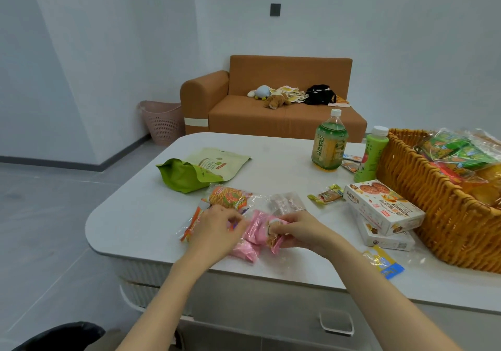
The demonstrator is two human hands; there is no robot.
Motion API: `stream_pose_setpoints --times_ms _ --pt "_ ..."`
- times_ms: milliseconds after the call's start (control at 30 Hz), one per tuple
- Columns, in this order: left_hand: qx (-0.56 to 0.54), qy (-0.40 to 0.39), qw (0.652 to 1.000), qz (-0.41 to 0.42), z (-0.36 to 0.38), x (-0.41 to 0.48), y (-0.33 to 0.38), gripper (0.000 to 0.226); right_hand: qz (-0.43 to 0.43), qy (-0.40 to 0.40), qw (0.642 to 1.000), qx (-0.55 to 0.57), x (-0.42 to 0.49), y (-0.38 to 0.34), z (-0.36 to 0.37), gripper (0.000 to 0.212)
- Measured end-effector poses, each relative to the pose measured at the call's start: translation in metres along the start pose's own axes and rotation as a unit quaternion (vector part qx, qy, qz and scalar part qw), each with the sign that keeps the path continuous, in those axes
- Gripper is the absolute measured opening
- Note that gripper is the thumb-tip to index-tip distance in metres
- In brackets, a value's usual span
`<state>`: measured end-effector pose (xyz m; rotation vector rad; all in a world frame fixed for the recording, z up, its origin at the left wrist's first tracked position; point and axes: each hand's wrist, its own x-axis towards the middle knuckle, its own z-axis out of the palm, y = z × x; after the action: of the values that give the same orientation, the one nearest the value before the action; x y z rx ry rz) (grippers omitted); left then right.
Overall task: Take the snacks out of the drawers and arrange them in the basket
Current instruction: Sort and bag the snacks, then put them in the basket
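Head view: the white table (130,215) has its rounded corner on my left, and its near edge runs just beneath both wrists. Bare tabletop lies left of the hands and beyond the green pouch (189,174). The right side is crowded. Two stacked biscuit boxes (382,207) stand against the wicker basket (406,182), and two bottles (329,144) stand behind them. A blue-and-yellow wrapper (385,265) lies near the table's near edge.

The pink snack packets (250,232) lie between the two hands, near the front edge and well apart from the basket. The right hand (301,231) has its fingers curled around one packet, gripping its end. The left hand (217,228) is curled, with its fingertips at the wrappers just beside the packets. I cannot tell whether it pinches anything.

The packets are small, glossy and pale pink, heaped loosely. The gripped one shows a biscuit picture. A clear bag of orange sticks (227,197) lies just behind them.
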<state>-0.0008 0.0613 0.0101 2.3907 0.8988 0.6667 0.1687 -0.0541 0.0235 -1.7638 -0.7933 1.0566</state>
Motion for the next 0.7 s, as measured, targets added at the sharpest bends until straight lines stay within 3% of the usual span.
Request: stream_pose_setpoints --times_ms 100,200,300,367,700 --pt "0.062 0.067 0.99 -0.11 -0.021 0.012 -0.018 0.031 0.007 -0.017 0.999 0.038 0.006 0.002 0.01 0.019" --pt "0.04 -0.012 0.982 -0.183 -0.033 0.023 -0.045 0.06 -0.035 0.058 0.997 -0.022 0.014 0.007 0.016 0.029" --pt "-0.052 -0.107 0.978 -0.17 -0.029 0.024 -0.047 0.069 -0.044 0.035 0.998 -0.017 0.019 0.005 0.016 0.022" --pt "-0.059 -0.145 0.977 -0.146 -0.024 0.024 -0.041 0.07 -0.034 0.001 0.999 -0.023 0.021 0.004 0.015 0.023" --pt "-0.05 -0.155 0.975 -0.153 -0.017 0.029 -0.04 0.08 -0.089 0.016 0.993 -0.076 0.024 0.007 0.034 0.013"
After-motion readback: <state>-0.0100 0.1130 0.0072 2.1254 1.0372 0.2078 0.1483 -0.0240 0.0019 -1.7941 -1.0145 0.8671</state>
